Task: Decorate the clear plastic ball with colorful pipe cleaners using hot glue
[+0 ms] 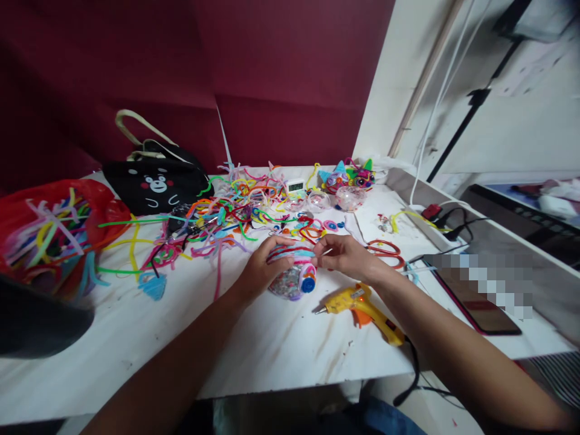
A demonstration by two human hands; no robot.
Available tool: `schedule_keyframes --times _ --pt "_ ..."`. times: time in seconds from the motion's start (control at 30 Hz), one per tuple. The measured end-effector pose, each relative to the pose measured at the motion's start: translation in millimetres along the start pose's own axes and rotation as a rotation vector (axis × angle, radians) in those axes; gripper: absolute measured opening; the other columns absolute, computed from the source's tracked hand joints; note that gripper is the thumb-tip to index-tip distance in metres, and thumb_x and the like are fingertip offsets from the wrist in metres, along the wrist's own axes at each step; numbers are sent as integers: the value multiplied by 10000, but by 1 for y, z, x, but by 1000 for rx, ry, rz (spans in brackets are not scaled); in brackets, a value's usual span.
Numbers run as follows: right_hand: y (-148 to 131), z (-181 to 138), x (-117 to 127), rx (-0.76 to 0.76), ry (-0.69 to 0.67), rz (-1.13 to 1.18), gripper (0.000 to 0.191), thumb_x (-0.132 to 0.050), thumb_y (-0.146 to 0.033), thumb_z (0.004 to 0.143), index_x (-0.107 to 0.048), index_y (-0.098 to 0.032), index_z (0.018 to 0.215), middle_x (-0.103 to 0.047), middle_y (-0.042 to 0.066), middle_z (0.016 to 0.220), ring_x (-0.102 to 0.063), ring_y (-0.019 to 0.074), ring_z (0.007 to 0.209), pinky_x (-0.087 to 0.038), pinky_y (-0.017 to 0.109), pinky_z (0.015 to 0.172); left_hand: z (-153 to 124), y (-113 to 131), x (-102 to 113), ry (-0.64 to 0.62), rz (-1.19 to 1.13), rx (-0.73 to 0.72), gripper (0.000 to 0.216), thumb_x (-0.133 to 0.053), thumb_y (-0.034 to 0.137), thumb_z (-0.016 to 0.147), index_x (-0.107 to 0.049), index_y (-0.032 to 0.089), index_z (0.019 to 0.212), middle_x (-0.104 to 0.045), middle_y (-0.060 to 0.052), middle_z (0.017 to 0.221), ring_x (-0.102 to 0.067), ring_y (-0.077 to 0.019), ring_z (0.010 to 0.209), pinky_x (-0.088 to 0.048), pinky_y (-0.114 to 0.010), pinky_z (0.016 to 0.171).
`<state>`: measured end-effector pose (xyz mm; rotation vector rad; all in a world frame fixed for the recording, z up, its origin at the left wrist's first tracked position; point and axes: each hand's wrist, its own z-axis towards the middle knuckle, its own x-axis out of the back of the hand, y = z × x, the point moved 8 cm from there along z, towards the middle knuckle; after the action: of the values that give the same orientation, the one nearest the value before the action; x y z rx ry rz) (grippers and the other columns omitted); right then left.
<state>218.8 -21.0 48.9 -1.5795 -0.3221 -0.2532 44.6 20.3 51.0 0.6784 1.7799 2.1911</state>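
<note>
A clear ball [284, 287] with shiny filling sits on the white table between my hands. Striped pipe cleaners [292, 249] in red, pale blue and pink cover its top. On its front right is a blue button [309, 284] with pink and orange rings round it. My left hand [265, 269] grips the ball from the left, thumb across the stripes. The fingers of my right hand [338, 257] are pinched together at the right end of the pipe cleaners. Close below my right hand, a yellow glue gun [347, 299] lies on its side, nozzle pointing left.
Loose pipe cleaners [244, 196] spread over the back, beside a red bag [111, 205] of more. Behind are a black bag [158, 181], a small digital clock [296, 186] and decorated balls [335, 180]. Orange-handled scissors [389, 249], a phone [475, 296] and a power strip [441, 235] lie right.
</note>
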Motion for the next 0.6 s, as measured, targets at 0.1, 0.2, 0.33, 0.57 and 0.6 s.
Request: schedule_keyframes --times 0.1,0.2,0.33,0.57,0.6 --pt "-2 2 -2 15 13 -31 318 -782 -402 630 -616 -187 797 -647 3 764 -568 143 690 -470 273 639 1 1 4 -7 36 -9 368 -673 383 738 -649 205 1059 -701 -62 1068 -649 -296 1034 -513 -409 916" --pt "-4 4 -6 26 30 -70 277 -786 -356 649 -613 -202 803 -656 -2 777 -589 149 704 -480 273 656 1 5 7 12 135 -77 394 -685 415 732 -656 209 1067 -686 -73 1082 -626 -319 1093 -489 -443 986" --pt "-9 5 -12 36 60 -106 271 -772 -353 677 -572 -218 802 -623 -18 751 -574 142 681 -457 256 614 1 11 9 63 277 -156 380 -727 412 701 -677 230 1030 -658 -75 1124 -595 -325 1148 -440 -451 1062" --pt "-25 -10 -1 109 42 -80 353 -759 -479 717 -575 -208 849 -642 10 835 -608 164 737 -477 288 675 0 -2 13 53 96 64 431 -739 428 666 -627 223 1028 -667 -40 991 -635 -296 994 -521 -391 862" --pt "-27 -17 5 125 52 -103 330 -733 -482 746 -584 -205 848 -650 21 852 -619 172 762 -481 294 697 0 -3 13 50 71 86 430 -739 421 668 -622 223 1032 -669 -34 981 -639 -286 968 -522 -377 836"
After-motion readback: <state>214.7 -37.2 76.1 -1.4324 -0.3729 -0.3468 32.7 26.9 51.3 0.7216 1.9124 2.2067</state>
